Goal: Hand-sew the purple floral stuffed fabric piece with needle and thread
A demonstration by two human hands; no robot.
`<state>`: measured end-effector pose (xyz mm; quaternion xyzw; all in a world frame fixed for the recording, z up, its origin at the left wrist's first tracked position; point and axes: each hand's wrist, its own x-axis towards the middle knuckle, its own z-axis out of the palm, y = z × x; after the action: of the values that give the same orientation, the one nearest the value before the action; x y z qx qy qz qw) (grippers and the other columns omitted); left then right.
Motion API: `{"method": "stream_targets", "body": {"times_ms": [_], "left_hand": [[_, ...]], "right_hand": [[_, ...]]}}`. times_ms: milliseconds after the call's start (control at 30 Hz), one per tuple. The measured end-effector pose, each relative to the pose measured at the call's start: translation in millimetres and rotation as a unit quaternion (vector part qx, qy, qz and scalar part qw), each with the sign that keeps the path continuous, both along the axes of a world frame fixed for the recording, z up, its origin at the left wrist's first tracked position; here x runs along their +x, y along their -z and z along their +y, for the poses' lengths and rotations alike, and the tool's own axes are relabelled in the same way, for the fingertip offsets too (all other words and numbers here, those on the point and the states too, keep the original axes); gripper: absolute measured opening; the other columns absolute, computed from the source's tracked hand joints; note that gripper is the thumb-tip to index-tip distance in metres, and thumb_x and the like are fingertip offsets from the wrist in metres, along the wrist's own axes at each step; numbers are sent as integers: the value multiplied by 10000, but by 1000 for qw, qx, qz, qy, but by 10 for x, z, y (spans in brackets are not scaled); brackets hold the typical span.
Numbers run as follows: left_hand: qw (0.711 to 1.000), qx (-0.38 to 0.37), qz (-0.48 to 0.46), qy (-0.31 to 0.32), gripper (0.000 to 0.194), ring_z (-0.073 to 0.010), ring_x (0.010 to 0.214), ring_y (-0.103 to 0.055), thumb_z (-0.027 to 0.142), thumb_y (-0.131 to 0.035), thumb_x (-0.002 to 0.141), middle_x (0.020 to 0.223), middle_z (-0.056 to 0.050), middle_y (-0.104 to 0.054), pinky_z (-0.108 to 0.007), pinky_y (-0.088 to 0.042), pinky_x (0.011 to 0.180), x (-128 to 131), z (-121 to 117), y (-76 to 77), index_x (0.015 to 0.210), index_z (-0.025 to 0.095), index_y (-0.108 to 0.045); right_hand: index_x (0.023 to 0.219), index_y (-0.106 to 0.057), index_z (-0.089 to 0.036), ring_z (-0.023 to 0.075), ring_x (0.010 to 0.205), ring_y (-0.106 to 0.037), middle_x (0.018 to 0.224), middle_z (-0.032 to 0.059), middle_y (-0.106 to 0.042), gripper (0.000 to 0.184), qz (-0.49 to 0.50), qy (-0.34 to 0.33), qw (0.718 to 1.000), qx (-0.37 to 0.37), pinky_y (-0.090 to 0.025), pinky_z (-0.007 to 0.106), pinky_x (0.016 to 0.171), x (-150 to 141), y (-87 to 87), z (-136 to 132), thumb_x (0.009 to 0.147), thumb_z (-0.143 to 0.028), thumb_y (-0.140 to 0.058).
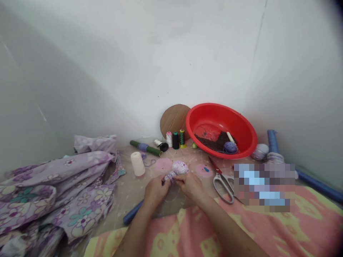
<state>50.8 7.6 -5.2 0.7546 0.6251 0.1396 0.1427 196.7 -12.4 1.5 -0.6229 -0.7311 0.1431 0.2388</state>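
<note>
A small bundle of white and purple floral cloth (180, 167) has a rounded, stuffed-looking head and a gathered neck. My left hand (157, 190) is closed on the gathered end, below and left of the round part. At the neck, the fingers of my right hand (192, 185) are pinched together, touching or very close to the cloth. Whatever lies between those right fingertips is too small to make out. A blue rod (134, 212) lies partly hidden under my left forearm. Scissors (223, 184) with grey handles rest to the right of my right hand.
A cream thread cone (137, 164) and a green tube (146, 148) wound with purple yarn lie left. Behind stand small thread spools (175, 140) and a tilted red basin (222, 114) holding a purple yarn ball (230, 147). Floral fabric (88, 178) is heaped left; a pink-yellow cloth (184, 235) covers the front.
</note>
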Motion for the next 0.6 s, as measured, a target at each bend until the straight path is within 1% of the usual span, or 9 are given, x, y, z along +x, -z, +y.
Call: {"method": "stream_targets", "body": {"times_ms": [300, 500, 600], "left_hand": [[1000, 19, -11, 11, 362, -147, 819, -544, 396, -326, 783, 932, -39, -620, -190, -339, 629, -28, 29, 59, 994, 216, -558], [1000, 19, -1, 5, 364, -148, 838, -545, 396, -327, 781, 944, -42, -616, -195, -343, 645, -25, 35, 71, 1012, 222, -548], [1000, 23, -5, 1, 356, -152, 843, -545, 394, -333, 777, 939, -39, -618, -199, -344, 646, -22, 32, 73, 1007, 229, -549]], "right_hand": [[893, -629, -309, 171, 795, -588, 902, 1, -646, 272, -4, -17, 1000, 6, -376, 227, 610, 20, 12, 14, 740, -231, -419], [909, -624, -308, 183, 821, -585, 909, 11, -643, 279, -18, -6, 1000, 9, -375, 238, 618, 19, 0, 8, 742, -235, -413], [895, -628, -307, 184, 797, -588, 879, 12, -652, 280, -30, -1, 999, 14, -374, 242, 604, -8, 4, -4, 738, -224, -411]]}}
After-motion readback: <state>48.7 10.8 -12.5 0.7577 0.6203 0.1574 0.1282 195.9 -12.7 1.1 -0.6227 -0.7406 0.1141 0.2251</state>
